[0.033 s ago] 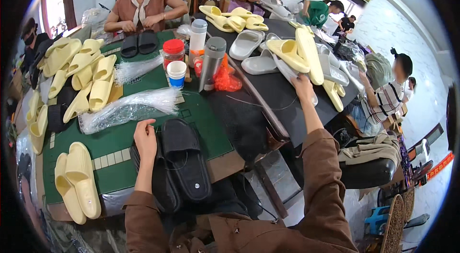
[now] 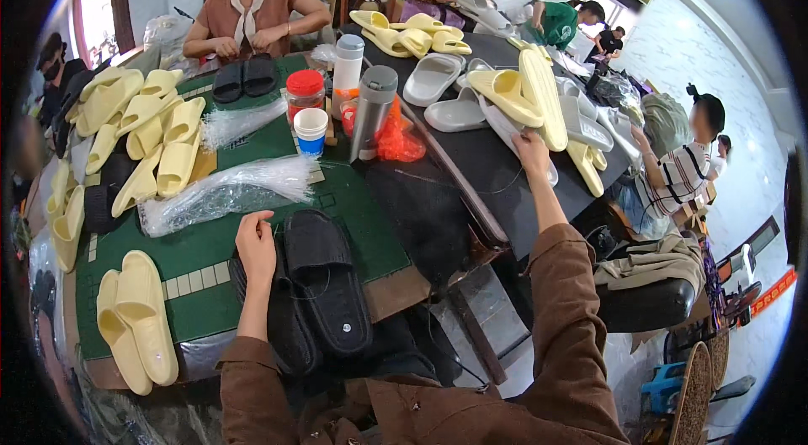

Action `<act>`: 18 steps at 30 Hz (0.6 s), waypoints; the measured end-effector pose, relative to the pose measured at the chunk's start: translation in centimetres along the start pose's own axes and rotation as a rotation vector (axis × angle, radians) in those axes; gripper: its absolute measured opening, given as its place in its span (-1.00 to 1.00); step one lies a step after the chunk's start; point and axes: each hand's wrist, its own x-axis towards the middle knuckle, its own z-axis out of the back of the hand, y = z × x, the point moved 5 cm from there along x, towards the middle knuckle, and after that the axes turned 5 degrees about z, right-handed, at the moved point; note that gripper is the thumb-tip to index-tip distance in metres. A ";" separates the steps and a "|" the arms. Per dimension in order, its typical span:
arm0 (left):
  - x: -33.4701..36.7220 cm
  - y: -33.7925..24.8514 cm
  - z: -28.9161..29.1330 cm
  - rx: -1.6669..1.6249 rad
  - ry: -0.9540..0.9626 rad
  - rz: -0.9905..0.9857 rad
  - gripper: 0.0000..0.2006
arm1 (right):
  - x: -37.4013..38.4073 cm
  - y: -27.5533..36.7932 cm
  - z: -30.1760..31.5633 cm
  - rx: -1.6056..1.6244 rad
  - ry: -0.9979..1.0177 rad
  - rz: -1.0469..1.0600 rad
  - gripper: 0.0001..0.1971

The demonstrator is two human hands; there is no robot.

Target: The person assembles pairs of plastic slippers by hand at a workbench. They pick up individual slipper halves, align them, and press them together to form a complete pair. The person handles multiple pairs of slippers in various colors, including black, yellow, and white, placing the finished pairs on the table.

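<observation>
A pair of black slippers point(image 2: 326, 281) lies soles down at the near table edge, toes away from me; a loose strand of thread rests on the right one. My left hand point(image 2: 255, 245) is beside the left slipper and partly covers it. Its fingers are curled and pressed together; what they hold, if anything, is hidden. Stretched out to the right, my right hand point(image 2: 532, 154) is closed in a pinch in front of the grey slippers point(image 2: 456, 112) and yellow slippers point(image 2: 507, 95). A thin dark thread point(image 2: 484, 192) curves leftward from it over the table edge.
Yellow slippers point(image 2: 139, 323) stand at the near left, with a heap of yellow slippers point(image 2: 160, 121) farther back. Bundled clear plastic strands point(image 2: 244, 188), paper cups point(image 2: 310, 132), a red-lidded jar point(image 2: 305, 91) and a steel flask point(image 2: 374, 112) occupy the green mat point(image 2: 202, 251). Co-workers sit around.
</observation>
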 end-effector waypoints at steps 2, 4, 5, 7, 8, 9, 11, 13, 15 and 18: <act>-0.1 -0.5 -0.7 -0.017 0.024 0.011 -0.83 | 0.7 -2.0 0.0 0.065 0.010 -0.009 -0.53; -0.2 -0.7 -0.8 -0.019 0.028 0.014 -0.83 | 0.2 -2.4 0.1 0.148 0.081 0.018 -0.54; -0.1 -0.9 -0.8 -0.019 0.029 0.005 -0.83 | -0.1 -2.8 0.3 0.187 0.114 0.032 -0.55; -0.3 -1.0 -0.7 -0.019 0.031 0.016 -0.83 | -1.5 -2.9 0.9 0.284 0.209 0.018 -0.63; -0.3 -0.8 -0.2 -0.009 0.025 0.034 -0.83 | -2.9 -1.6 1.3 0.337 0.275 0.022 -0.66; -0.3 -0.7 0.0 -0.009 0.024 0.046 -0.83 | -4.3 0.1 2.6 0.382 0.332 0.024 -0.68; -0.3 -0.2 -0.3 -0.029 0.012 0.014 -0.83 | -5.8 0.7 3.7 0.440 0.395 -0.011 -0.72; -0.1 -1.1 -0.5 -0.077 0.020 0.001 -0.83 | -6.9 -0.1 4.2 0.514 0.412 0.001 -0.72; 0.0 -2.2 -0.2 -0.057 0.033 -0.035 -0.82 | -7.2 0.1 5.0 0.362 0.379 0.062 -0.75; 0.1 -4.7 1.1 -0.037 0.033 -0.120 -0.80 | -8.2 3.1 6.7 -0.050 0.153 0.166 -0.57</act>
